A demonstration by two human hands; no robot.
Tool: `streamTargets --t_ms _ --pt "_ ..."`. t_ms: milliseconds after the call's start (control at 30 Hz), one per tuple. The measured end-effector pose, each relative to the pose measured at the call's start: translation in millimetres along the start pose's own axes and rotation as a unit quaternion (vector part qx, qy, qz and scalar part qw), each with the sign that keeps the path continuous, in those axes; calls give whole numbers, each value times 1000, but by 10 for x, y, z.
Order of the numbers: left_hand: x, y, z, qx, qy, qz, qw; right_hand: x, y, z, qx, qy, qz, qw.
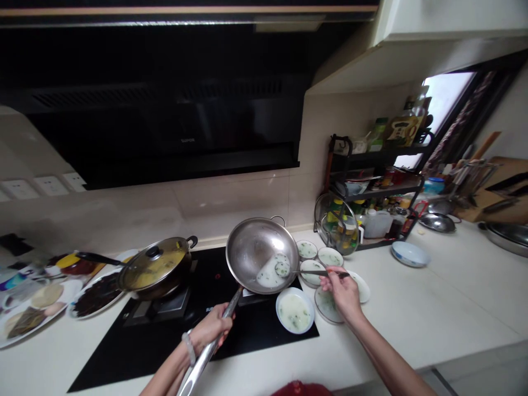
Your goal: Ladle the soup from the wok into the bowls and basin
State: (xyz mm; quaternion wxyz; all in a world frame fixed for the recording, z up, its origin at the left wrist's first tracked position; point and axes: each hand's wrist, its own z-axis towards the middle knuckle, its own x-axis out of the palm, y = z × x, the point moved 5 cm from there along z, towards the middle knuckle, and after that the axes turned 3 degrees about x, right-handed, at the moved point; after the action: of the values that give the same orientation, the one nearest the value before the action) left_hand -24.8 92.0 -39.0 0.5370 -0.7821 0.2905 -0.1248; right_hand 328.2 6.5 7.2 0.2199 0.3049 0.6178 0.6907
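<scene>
My left hand (212, 328) is closed around the long metal handle of a steel wok (249, 247), which is tilted toward the right. A shallow pool of whitish soup (269, 273) with green bits lies in the wok's lower right. My right hand (341, 291) grips the handle of a ladle (282, 268), whose bowl sits in that soup. Just below the wok's rim stands a bowl of the same soup (295, 311). Several more filled bowls (330, 256) cluster on the counter beside and partly beneath my right hand.
A lidded pan (154, 267) stands on the cooktop's (124, 352) left burner. Plates of food (97, 294) line the left counter. Right of the bowls are a spice rack (381, 192), a leaning glass lid (337, 224) and a pale blue dish (410, 253). A range hood (185, 110) hangs above.
</scene>
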Motion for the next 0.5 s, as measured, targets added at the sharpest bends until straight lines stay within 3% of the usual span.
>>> streamTargets --t_ms 233,500 --pt "8 -38 -20 7 9 2 1000 -283 216 -190 18 7 7 1000" --pt "3 -26 -32 -1 9 9 1000 -621 182 -464 27 35 -47 998"
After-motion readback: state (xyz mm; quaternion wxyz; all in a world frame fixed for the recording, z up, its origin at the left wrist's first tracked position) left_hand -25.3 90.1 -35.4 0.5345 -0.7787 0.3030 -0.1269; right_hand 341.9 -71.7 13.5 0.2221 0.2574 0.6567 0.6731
